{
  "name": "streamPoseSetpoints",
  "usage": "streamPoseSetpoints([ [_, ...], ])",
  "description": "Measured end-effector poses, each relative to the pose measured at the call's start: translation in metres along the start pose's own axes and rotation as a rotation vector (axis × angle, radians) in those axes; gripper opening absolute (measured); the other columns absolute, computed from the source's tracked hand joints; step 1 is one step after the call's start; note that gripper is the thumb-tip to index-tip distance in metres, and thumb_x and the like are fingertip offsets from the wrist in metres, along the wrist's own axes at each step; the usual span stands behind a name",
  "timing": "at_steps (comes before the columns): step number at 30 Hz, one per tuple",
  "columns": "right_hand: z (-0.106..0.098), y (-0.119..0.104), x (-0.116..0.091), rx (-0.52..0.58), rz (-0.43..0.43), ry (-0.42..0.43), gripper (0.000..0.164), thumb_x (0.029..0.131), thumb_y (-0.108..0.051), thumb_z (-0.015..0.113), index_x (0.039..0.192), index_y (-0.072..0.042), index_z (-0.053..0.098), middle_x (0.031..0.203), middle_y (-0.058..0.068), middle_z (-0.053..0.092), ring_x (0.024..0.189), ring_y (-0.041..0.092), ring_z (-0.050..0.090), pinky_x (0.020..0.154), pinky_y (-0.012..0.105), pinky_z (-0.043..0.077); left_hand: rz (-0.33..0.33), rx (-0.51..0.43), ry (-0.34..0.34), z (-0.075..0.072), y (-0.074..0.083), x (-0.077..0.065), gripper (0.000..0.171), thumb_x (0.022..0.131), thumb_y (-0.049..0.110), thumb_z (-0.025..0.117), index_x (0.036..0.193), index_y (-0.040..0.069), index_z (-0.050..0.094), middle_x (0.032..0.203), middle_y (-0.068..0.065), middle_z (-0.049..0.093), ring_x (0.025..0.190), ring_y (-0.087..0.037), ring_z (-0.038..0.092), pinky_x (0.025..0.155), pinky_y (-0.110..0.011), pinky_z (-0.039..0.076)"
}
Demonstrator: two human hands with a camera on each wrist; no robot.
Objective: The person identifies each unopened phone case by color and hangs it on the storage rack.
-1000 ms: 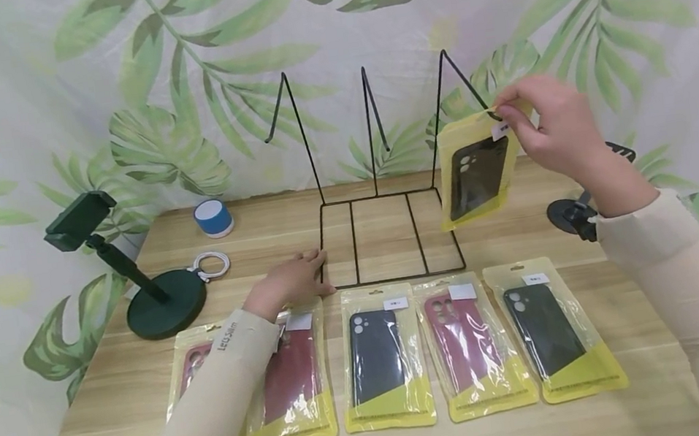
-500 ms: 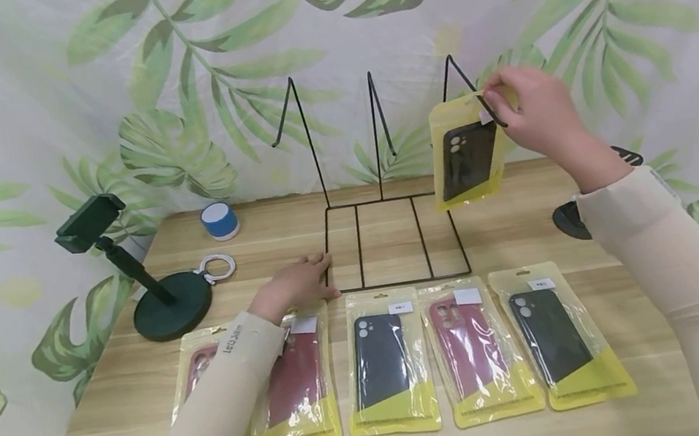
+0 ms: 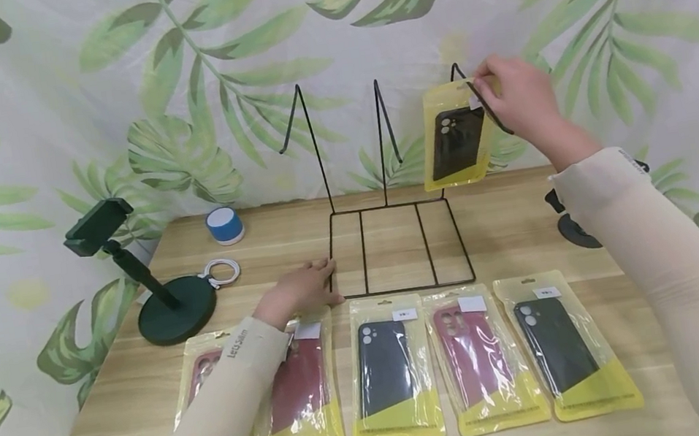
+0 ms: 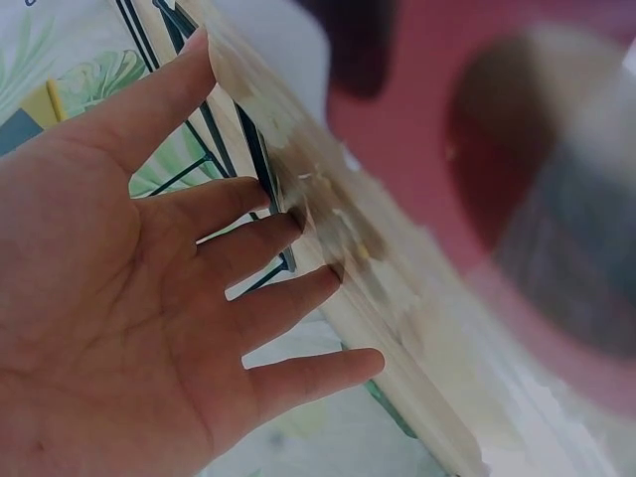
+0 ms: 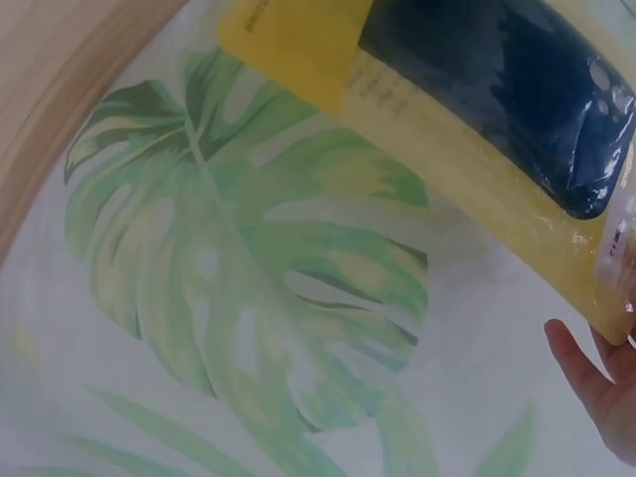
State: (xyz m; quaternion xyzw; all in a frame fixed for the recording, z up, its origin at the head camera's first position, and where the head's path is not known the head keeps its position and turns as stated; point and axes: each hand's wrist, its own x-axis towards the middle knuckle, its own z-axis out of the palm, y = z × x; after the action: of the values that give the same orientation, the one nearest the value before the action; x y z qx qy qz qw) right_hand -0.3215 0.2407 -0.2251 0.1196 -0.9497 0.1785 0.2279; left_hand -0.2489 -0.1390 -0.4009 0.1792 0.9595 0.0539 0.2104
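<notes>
- Our right hand point(image 3: 522, 96) pinches the top corner of a yellow pouch point(image 3: 455, 138) with a dark phone case in it, up at the rack's right prong point(image 3: 497, 116).
- That pouch hangs above the bench point(image 3: 286, 237); we see the prong's end in front of it, but cannot tell whether the prong runs through its hole.
- Our left hand point(image 3: 299, 291) grasps nothing: its fingers are spread and touch the left side of the wire rack point(image 3: 399, 290) at its base.
- In front of the rack we have a row of pouches lying flat: a dark one point(image 3: 385, 368), a red one point(image 3: 477, 356) and another dark one point(image 3: 558, 345), with two more red ones at the left, partly under our sleeve point(image 3: 217, 419).
- Farther left stand a dark green phone stand point(image 3: 176, 311), a coiled white cable point(image 3: 222, 271) and a blue-and-white cylinder point(image 3: 225, 227).
- Behind everything we see a leaf-print cloth point(image 3: 367, 46).
</notes>
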Motion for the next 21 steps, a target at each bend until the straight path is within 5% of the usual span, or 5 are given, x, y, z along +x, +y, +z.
streamPoseSetpoints([
  [14,0.011,0.003,0.02,-0.016,0.08,-0.004,0.04,0.108,-0.032,0.036,0.127,-0.004,0.058,0.129,0.023,0.063,0.115,0.045,0.056,0.093,0.061,0.045,0.003,0.013,0.007,0.003,-0.002,0.003,0.081,0.095,0.048,0.061,0.158,0.01,0.025,0.165,-0.012,0.023,0.15,-0.041,0.022,0.117,-0.061,0.028],
  [21,0.013,0.01,0.005,0.048,0.063,0.01,0.054,0.105,-0.029,0.037,0.154,-0.008,0.031,0.158,0.016,0.037,0.145,0.037,0.033,0.117,0.055,0.029,0.021,-0.003,0.009,0.003,-0.004,0.004,0.082,0.096,0.047,0.06,0.158,0.009,0.023,0.165,-0.014,0.02,0.151,-0.042,0.02,0.118,-0.06,0.026],
])
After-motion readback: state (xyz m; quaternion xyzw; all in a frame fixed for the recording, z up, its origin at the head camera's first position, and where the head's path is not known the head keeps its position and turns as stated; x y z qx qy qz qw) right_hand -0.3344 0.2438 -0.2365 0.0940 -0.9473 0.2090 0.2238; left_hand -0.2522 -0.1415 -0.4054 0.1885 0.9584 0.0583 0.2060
